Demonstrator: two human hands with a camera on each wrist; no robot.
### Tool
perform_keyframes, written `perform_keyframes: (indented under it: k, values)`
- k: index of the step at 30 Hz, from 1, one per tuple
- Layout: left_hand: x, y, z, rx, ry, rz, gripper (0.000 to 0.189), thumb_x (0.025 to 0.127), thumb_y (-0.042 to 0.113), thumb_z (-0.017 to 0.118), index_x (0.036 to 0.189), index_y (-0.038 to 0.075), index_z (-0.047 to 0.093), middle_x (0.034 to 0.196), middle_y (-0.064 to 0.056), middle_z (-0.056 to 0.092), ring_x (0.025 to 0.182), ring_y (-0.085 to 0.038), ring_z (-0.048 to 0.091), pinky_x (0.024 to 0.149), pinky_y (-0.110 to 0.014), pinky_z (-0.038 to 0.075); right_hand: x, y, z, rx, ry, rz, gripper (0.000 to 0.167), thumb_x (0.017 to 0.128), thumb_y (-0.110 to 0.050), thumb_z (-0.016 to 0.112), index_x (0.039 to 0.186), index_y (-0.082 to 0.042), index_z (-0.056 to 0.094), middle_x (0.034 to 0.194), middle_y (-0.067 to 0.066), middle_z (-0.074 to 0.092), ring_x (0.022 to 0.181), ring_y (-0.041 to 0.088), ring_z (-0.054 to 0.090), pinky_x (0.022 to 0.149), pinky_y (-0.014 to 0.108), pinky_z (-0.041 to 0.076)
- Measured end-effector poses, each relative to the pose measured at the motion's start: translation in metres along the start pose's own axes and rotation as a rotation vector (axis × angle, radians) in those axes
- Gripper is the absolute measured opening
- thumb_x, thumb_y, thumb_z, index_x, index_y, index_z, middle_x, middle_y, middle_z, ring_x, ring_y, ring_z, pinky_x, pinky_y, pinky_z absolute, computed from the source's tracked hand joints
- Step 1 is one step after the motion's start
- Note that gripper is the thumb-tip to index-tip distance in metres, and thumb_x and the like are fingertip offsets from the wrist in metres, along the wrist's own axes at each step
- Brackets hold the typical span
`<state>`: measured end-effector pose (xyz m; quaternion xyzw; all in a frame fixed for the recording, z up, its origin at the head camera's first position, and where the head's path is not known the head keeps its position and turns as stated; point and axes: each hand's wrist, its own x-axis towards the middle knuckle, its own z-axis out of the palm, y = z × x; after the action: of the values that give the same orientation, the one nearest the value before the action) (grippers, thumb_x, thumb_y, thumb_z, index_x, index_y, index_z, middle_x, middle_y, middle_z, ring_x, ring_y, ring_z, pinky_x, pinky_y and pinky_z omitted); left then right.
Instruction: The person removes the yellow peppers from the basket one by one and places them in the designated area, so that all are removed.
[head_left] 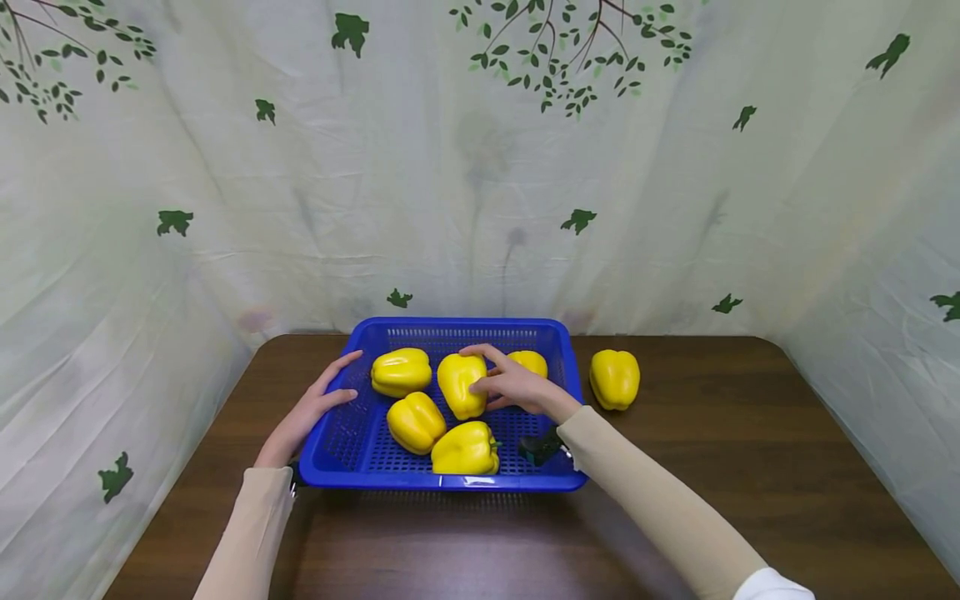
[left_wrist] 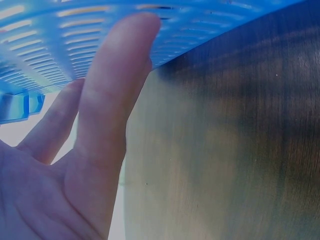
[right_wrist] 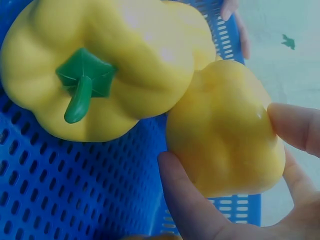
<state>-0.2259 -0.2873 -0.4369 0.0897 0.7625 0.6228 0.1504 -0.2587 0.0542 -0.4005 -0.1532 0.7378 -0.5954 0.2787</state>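
Note:
Inside a blue plastic basket (head_left: 375, 481) my right hand (head_left: 525, 387) grips a yellow bell pepper (head_left: 457, 385). The right wrist view shows thumb and fingers on opposite sides of that pepper (right_wrist: 227, 135). Near it in the basket lie several other yellow bell peppers, one with a green stem (right_wrist: 82, 95) facing the camera. My left hand (head_left: 311, 408) rests against the basket's left side, thumb and fingers extended over the rim. Seen from the left wrist, the straight thumb (left_wrist: 107, 95) lies against the slotted wall. One pepper (head_left: 528, 363) is partly covered by my right hand.
Another yellow bell pepper (head_left: 615, 380) stands on the brown wooden table (head_left: 735, 467), right of the basket. A pale curtain (head_left: 480, 192) with green leaf prints hangs behind the table and along both sides.

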Motion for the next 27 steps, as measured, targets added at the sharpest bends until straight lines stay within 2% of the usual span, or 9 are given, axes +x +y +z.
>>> perform_keyframes:
  k: [12,20,27]
  values:
    - [0.001,0.0,0.0,0.001,-0.003,-0.001,0.061,0.101,0.024,0.045,0.153,0.031,0.015,0.156,-0.015,0.007,0.118,-0.05,0.043,0.086,-0.053,0.049,-0.015,-0.005,-0.011,0.057,-0.019,-0.039,0.055,0.094,-0.009,0.057,0.143,-0.023,0.036,0.13,0.023,0.041,0.106,0.031,0.056,0.088,0.046,0.049]
    - [0.0,0.0,0.0,0.008,0.004,-0.006,0.061,0.101,0.025,0.045,0.153,0.031,0.015,0.156,-0.015,0.005,0.117,-0.049,0.043,0.085,-0.053,0.049,-0.024,-0.004,-0.02,0.056,0.033,-0.058,0.055,0.093,-0.009,0.059,0.142,-0.025,0.039,0.126,0.022,0.046,0.103,0.031,0.058,0.088,0.048,0.05]
    - [0.0,-0.001,0.001,0.007,0.003,-0.001,0.061,0.101,0.025,0.045,0.153,0.031,0.015,0.156,-0.015,0.006,0.117,-0.049,0.044,0.084,-0.052,0.05,-0.034,-0.004,-0.029,0.038,0.05,-0.102,0.055,0.093,-0.01,0.06,0.142,-0.023,0.039,0.128,0.022,0.042,0.105,0.033,0.054,0.09,0.053,0.047]
